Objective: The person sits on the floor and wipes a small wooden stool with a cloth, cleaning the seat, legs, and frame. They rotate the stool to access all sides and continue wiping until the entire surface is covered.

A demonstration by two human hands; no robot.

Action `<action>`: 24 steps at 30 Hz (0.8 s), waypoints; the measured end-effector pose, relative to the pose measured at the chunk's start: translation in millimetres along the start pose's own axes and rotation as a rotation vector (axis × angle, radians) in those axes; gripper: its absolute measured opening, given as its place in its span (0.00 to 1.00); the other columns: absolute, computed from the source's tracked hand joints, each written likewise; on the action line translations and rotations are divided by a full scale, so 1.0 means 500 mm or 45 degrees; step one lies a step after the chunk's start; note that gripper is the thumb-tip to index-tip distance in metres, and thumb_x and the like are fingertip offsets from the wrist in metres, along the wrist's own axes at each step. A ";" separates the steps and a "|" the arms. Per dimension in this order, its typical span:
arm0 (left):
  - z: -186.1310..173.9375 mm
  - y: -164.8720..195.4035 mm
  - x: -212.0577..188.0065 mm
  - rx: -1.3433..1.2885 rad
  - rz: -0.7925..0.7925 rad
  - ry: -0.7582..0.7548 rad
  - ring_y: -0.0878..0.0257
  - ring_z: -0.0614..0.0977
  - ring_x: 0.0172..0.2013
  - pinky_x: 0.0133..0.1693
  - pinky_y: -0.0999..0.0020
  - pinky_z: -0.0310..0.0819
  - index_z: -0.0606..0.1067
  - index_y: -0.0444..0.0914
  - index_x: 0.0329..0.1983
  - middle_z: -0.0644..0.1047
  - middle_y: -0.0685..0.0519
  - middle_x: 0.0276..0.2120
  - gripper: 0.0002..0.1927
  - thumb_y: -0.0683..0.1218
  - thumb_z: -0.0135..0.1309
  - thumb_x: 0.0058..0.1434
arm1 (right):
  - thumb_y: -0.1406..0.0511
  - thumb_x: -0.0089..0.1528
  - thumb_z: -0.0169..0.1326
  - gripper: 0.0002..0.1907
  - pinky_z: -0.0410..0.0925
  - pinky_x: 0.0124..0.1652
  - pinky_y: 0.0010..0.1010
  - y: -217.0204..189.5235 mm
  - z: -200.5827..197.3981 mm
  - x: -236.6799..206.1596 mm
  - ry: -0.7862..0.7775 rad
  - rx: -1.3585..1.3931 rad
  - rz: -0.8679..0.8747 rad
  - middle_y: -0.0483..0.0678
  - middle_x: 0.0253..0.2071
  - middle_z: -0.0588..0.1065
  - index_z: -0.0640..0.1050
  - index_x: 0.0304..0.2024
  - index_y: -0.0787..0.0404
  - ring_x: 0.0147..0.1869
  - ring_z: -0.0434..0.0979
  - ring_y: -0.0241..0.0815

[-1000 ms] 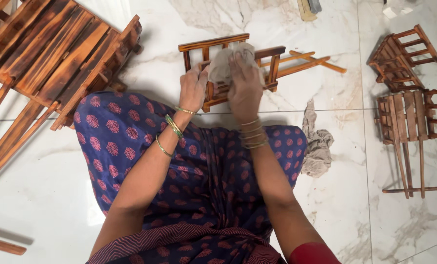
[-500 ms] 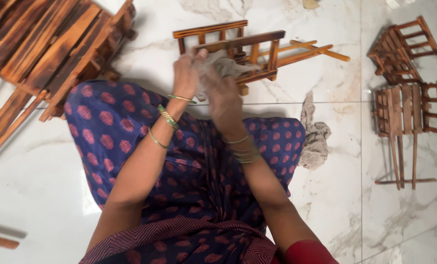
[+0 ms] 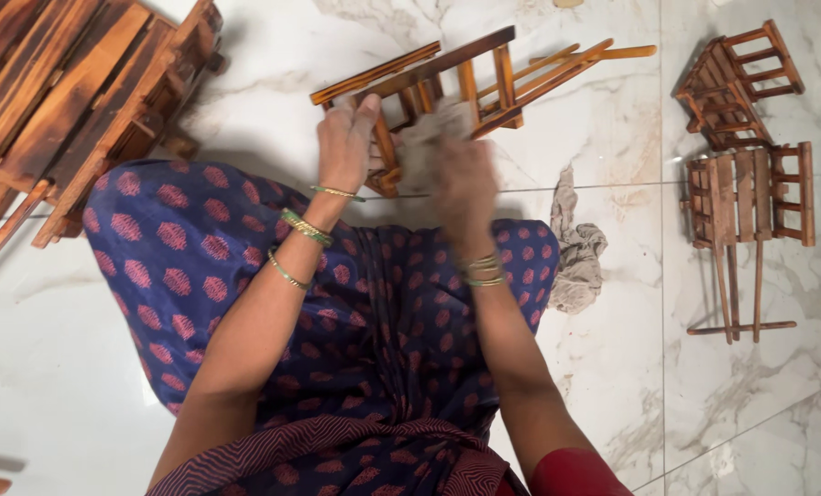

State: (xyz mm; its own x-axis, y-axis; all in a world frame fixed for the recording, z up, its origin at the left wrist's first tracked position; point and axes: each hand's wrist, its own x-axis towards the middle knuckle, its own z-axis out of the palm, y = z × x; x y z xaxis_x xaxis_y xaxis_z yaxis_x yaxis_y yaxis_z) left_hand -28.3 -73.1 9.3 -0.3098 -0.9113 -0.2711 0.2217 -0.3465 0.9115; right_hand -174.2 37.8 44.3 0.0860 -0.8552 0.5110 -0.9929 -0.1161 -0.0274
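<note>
- We are sitting on the marble floor (image 3: 79,367) in a blue patterned skirt (image 3: 373,312).
- Our right hand (image 3: 464,184) is blurring, fingers closing on a grey cloth (image 3: 427,138).
- Our left hand (image 3: 346,142) is gripping the small wooden rack (image 3: 447,78) lying just beyond our knees.
- Another crumpled rag (image 3: 576,248) is lying to the right.
- Two more wooden racks (image 3: 746,138) are lying well apart, far right.

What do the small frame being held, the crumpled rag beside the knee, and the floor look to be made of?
Small frame: wood, stained brown with darker scorched-looking streaks, visible grain.
Rag: soft greyish cloth, limp folds.
Floor: glossy white marble or marble-look tile, grey veining, grout lines.
</note>
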 end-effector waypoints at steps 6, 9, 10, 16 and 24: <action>-0.032 -0.004 0.022 0.023 -0.019 0.032 0.60 0.86 0.24 0.21 0.67 0.82 0.68 0.32 0.34 0.81 0.47 0.23 0.19 0.53 0.48 0.71 | 0.75 0.58 0.49 0.20 0.71 0.56 0.41 0.036 0.000 0.002 0.053 0.242 0.081 0.49 0.50 0.79 0.82 0.51 0.59 0.54 0.77 0.54; -0.036 0.004 0.020 -0.066 -0.038 -0.010 0.58 0.87 0.22 0.21 0.68 0.83 0.69 0.33 0.36 0.82 0.44 0.24 0.19 0.55 0.45 0.72 | 0.77 0.61 0.47 0.20 0.71 0.54 0.39 0.143 -0.017 0.016 0.259 0.238 0.356 0.49 0.52 0.81 0.83 0.50 0.60 0.52 0.78 0.50; -0.035 0.006 0.019 -0.048 -0.031 0.004 0.58 0.87 0.21 0.21 0.68 0.84 0.69 0.33 0.36 0.81 0.44 0.24 0.19 0.55 0.45 0.72 | 0.77 0.57 0.49 0.20 0.71 0.56 0.40 0.166 -0.020 0.022 0.345 0.188 0.375 0.50 0.51 0.81 0.84 0.48 0.60 0.55 0.79 0.50; -0.046 0.001 0.042 -0.039 -0.019 0.033 0.59 0.87 0.21 0.21 0.69 0.84 0.71 0.32 0.39 0.82 0.44 0.24 0.21 0.56 0.45 0.71 | 0.73 0.55 0.55 0.11 0.71 0.51 0.40 0.101 0.032 0.047 0.021 0.044 0.412 0.50 0.42 0.80 0.83 0.38 0.59 0.49 0.78 0.51; -0.069 -0.075 0.036 0.660 0.318 0.066 0.61 0.83 0.28 0.33 0.65 0.77 0.77 0.34 0.41 0.82 0.48 0.28 0.27 0.62 0.66 0.59 | 0.75 0.58 0.53 0.14 0.72 0.51 0.35 0.104 0.119 0.106 0.177 0.629 0.487 0.49 0.44 0.79 0.81 0.44 0.62 0.49 0.80 0.47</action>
State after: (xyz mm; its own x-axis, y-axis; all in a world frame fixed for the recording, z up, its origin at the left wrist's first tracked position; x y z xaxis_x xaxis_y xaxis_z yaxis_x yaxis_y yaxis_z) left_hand -10.1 -84.4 -40.3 -0.2577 -0.9657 -0.0312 -0.2040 0.0228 0.9787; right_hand -216.3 -43.7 18.7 -0.3112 -0.8126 0.4928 -0.7934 -0.0633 -0.6054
